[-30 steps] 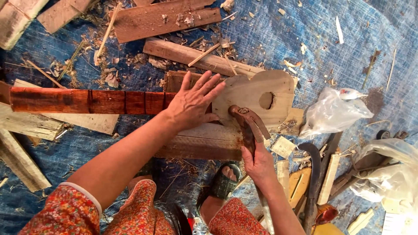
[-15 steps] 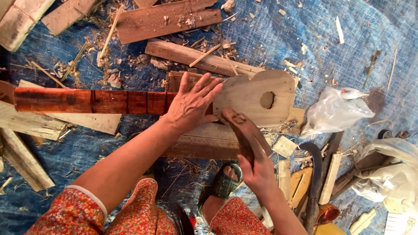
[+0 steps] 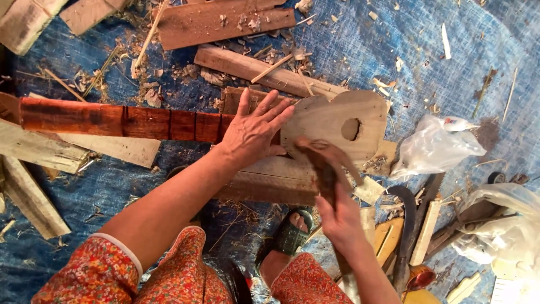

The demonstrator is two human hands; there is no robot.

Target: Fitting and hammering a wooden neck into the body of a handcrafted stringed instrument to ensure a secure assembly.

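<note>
- Since the earlier frame our right hand [image 3: 337, 217] has drawn the brown sanding strip [image 3: 326, 166] back toward us, off the sound hole [image 3: 351, 129].
- Left hand [image 3: 253, 132]: fingers spread flat, pinning the small wooden instrument [image 3: 332, 121] on the plank [image 3: 270, 180] over the blue tarp [image 3: 450, 67].
- Right fingers closed around the strip.
- Step, as we judge: smoothing the body's face.
- Next stroke needs steady downward hold, even pressure.

Clear plastic bag [image 3: 433, 147]: crumpled, whitish, lying on the blue tarp [image 3: 405, 50] right of the pale wooden body, small red and blue print near its top.
Second plastic bag [image 3: 498, 225]: translucent, at right edge, over tools.
Signs, screens: none seen.
</note>
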